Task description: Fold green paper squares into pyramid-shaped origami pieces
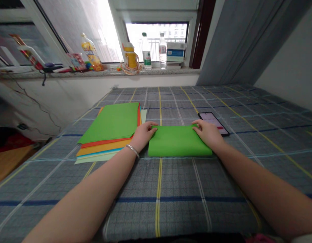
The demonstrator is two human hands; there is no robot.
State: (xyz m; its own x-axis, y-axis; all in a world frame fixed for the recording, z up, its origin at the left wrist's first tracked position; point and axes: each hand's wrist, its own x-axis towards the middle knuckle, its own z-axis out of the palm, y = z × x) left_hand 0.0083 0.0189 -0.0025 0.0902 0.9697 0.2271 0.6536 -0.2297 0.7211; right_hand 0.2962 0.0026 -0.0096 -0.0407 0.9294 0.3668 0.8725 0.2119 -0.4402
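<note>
A sheet of green paper (178,141), doubled over with its bend toward me, lies on the checked cloth. My left hand (144,132) pinches its far left corner between thumb and fingers; a silver bangle circles that wrist. At the far right corner, my right hand (205,131) grips the paper the same way. Left of it rests a stack of coloured paper (111,121), green on top, with red, orange, blue and pale green edges showing beneath. A phone (214,123) with its screen lit lies just beyond my right hand.
The grey checked cloth (181,189) covers the whole surface under my arms. Along the windowsill (107,72) stand a yellow drink bottle (91,52), a yellow cup (131,57), two clear bottles (146,52) and boxes (175,54). A grey curtain (231,40) hangs at right.
</note>
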